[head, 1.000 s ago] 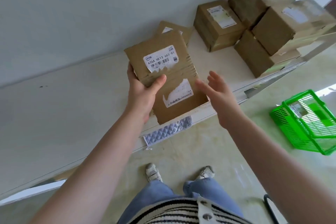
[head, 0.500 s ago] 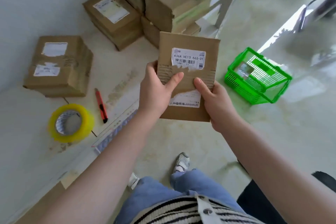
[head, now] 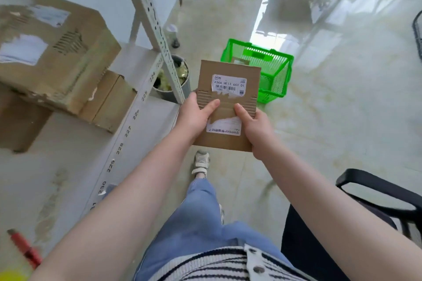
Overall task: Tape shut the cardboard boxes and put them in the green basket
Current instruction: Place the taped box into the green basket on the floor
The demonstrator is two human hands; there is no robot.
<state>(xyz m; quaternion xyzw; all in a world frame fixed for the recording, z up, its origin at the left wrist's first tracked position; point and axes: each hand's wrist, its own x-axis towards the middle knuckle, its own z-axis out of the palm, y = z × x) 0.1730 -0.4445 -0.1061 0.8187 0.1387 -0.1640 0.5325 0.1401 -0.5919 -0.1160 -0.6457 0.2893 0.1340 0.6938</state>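
Note:
I hold a flat brown cardboard box (head: 228, 107) with white labels out over the floor, beyond the table's end. My left hand (head: 196, 116) grips its left edge, thumb on top. My right hand (head: 253, 128) grips its right edge, thumb also on top. The green basket (head: 271, 68) stands on the floor just past the box, partly hidden behind it. More cardboard boxes (head: 52, 52) are stacked on the white table (head: 75, 155) at the left. A yellow tape roll (head: 11, 275) shows at the bottom left corner.
A red utility knife (head: 22, 248) lies on the table near the tape. A white shelf post (head: 157, 32) rises at the table's end, with a grey bin (head: 173, 80) behind it. A black chair (head: 376, 201) stands to my right. My foot (head: 201, 163) is below the box.
My view and body have turned right, away from the table. Both hands carried the box toward the green basket, which is now straight ahead behind it. My right hand took hold of the box.

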